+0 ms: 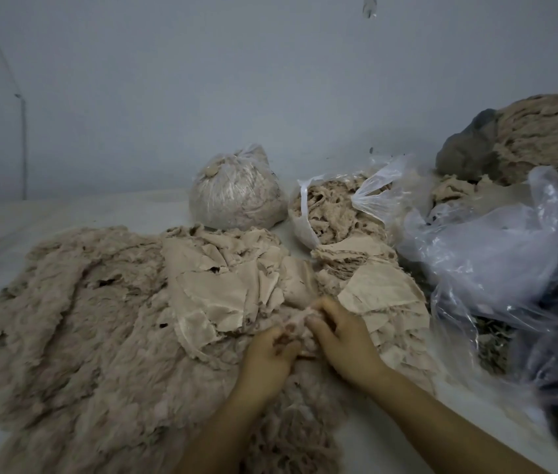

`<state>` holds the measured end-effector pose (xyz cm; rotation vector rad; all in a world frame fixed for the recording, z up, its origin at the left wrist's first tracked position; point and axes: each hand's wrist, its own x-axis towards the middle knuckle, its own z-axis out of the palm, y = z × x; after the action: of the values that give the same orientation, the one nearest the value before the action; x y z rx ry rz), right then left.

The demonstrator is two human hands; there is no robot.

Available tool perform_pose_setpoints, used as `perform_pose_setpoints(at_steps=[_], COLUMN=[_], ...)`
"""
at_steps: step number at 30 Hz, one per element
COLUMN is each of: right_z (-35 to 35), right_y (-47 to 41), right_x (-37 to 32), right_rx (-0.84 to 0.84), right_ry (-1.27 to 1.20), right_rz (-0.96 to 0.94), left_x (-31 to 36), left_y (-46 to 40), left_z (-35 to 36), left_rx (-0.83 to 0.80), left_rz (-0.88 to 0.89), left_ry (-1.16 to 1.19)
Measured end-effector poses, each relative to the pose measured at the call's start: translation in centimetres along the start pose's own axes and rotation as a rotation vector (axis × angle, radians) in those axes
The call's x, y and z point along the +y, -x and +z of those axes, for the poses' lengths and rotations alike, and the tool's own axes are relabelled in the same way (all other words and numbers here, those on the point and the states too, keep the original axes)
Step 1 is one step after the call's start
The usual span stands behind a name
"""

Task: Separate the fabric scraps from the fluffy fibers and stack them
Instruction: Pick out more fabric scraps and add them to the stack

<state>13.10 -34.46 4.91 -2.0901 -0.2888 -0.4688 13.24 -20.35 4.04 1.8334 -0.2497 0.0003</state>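
A wide heap of beige fluffy fibers [75, 323] covers the left and front of the white surface. Flat beige fabric scraps [212, 289] lie loosely on its right part. To the right, a neater stack of fabric scraps [378, 289] is built up. My left hand [267, 360] and my right hand [342, 333] meet in the middle, both with fingers curled into one small fluffy scrap [294, 323] between them. Where the fingertips pinch is partly hidden by the fluff.
A tied clear bag of fibers [236, 193] and an open bag of fibers [332, 210] stand behind the heap. Crumpled clear plastic bags [496, 254] with dark contents fill the right side. A large fiber bundle [551, 138] sits at the far right against the wall.
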Motion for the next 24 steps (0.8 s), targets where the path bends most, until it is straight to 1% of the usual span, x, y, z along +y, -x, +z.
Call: perform_pose_setpoints(at_steps=[2,3,5,7,9,11,13,15,16,17,18,19,20,21,22,23,24], right_z=[-0.5,-0.7,-1.2,-1.4,-1.4,-1.2,-1.1,-1.2,-1.2,-1.1,-0.9,-0.6,-0.4,-0.2,-0.2,-0.3,-0.5], right_y=[-0.1,-0.1,-0.1,0.0,0.2,0.3,0.3,0.6,0.9,1.2,1.6,1.9,2.2,2.4,2.6,2.7,2.8], right_x=[-0.5,-0.5,-0.5,-0.4,-0.7,-0.8,-0.9,-1.1,-1.1,-1.3,-1.4,-1.6,-1.6,-1.6,-1.7,-1.7,-1.6], right_rx=[0.06,0.07,0.055,0.045,0.051,0.054,0.069,0.052,0.014,-0.028,-0.053,-0.042,0.002,0.061,0.11,0.133,0.12], right_ry=[-0.169,-0.234,-0.368,-0.607,-0.83,-0.887,-0.878,-0.872,-0.883,-0.898,-0.905,-0.878,-0.806,-0.725,-0.668,-0.637,-0.622], right_rz=[0.12,0.171,0.277,0.413,0.542,0.59,0.579,0.581,0.597,0.619,0.638,0.642,0.615,0.562,0.496,0.432,0.371], left_x=[0.2,0.6,1.1,1.3,1.0,1.2,1.3,1.3,1.2,1.3,1.2,1.3,1.3,1.7,1.6,1.6,1.2], left_y=[0.3,0.6,0.8,0.6,0.5,0.9,1.1,1.3,1.2,1.3,1.4,1.6,1.9,2.2,2.2,2.1,1.8], left_z=[-0.1,0.0,0.3,0.1,-0.3,-0.9,-1.2,-1.0,-0.9,-0.8,-0.6,-0.4,-0.4,-0.5,-0.7,-0.8,-0.9], left_rx=[-0.035,-0.039,-0.035,-0.045,-0.097,-0.181,-0.212,-0.143,-0.078,-0.051,-0.123,-0.266,-0.438,-0.567,-0.598,-0.567,-0.498], left_rz=[0.01,-0.005,-0.138,-0.249,-0.222,-0.14,-0.061,0.065,0.132,0.197,0.247,0.257,0.189,0.079,-0.076,-0.262,-0.401], left_ry=[0.036,0.112,0.383,0.572,0.585,0.49,0.375,0.243,0.126,-0.007,-0.103,-0.159,-0.156,-0.077,0.035,0.188,0.331])
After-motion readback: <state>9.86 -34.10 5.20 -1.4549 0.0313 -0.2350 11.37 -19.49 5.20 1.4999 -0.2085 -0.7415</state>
